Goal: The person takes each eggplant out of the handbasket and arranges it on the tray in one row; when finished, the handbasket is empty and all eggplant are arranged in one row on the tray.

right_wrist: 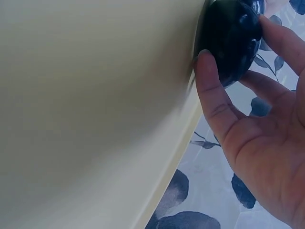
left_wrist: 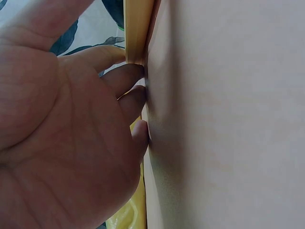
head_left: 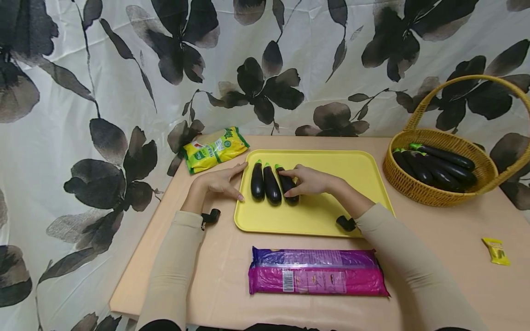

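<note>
Eggplant (head_left: pixel 286 183), rightmost on tray (head_left: pixel 319 215), mid-frame, long axis up-frame; I've right hand (head_left: pixel 308 180) nearer, gripping from right; left hand (head_left: pixel 219 181) apart, fingers loose.

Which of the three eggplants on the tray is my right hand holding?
The rightmost eggplant on the yellow tray in the head view: your right hand grips it, while the middle eggplant and leftmost eggplant lie ungripped.
</note>
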{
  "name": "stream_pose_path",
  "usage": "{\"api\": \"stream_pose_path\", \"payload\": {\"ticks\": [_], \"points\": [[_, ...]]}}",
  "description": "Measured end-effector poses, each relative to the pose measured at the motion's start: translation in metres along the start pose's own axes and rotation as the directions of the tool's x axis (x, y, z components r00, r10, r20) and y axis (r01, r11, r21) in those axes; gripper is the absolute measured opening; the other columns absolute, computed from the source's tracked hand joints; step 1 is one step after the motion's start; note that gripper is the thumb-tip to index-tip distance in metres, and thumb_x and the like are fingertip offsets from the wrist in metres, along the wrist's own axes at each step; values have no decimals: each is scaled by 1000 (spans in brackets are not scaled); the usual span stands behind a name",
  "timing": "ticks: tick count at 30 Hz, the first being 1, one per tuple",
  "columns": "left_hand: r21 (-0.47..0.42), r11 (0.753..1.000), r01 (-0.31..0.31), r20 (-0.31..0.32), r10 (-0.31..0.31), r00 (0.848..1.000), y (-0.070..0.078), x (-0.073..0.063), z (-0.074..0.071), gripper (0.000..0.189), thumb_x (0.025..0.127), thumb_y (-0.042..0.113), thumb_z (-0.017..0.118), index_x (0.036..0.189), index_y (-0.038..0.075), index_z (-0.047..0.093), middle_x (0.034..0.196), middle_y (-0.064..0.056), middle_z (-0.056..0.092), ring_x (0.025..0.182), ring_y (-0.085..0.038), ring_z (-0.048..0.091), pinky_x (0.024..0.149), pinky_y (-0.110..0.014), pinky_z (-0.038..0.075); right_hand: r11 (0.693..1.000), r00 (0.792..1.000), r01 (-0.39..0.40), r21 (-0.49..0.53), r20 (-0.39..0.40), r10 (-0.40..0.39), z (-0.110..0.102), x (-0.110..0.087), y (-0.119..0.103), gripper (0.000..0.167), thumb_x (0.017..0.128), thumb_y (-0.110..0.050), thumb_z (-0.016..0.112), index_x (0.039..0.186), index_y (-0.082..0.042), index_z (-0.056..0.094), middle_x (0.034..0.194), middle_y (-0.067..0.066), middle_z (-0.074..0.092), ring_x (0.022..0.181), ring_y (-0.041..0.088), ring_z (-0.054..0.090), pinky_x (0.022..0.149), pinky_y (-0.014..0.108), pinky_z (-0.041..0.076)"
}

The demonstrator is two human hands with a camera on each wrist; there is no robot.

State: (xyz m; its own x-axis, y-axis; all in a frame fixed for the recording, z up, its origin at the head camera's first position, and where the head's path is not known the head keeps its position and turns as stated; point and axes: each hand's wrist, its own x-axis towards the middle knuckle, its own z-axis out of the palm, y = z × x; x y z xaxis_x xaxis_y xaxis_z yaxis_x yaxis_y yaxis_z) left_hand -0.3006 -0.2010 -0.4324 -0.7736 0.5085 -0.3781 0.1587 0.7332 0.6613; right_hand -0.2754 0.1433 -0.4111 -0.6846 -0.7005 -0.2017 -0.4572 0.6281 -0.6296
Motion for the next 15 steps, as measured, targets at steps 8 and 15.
{"api": "stream_pose_path", "payload": {"ticks": [8,15], "points": [[1,1000,9,1,-9,1000,1,0,0,139,66,48,97,169,28,7,177,3,2,164,-23,-4,132,-54,1,1000,1000,18,11,-3,-18,-2,0,-2,81,96,-33,75,161,-5,37,125,18,61,85,20,55,71,31,45],[-19,1000,15,2,-15,1000,2,0,-1,138,67,45,98,169,28,7,177,3,2,164,-23,-5,132,-54,0,999,1000,-12,38,6,12,0,0,-2,80,98,-35,72,163,-9,33,146,20,57,120,27,57,92,38,50]]}}
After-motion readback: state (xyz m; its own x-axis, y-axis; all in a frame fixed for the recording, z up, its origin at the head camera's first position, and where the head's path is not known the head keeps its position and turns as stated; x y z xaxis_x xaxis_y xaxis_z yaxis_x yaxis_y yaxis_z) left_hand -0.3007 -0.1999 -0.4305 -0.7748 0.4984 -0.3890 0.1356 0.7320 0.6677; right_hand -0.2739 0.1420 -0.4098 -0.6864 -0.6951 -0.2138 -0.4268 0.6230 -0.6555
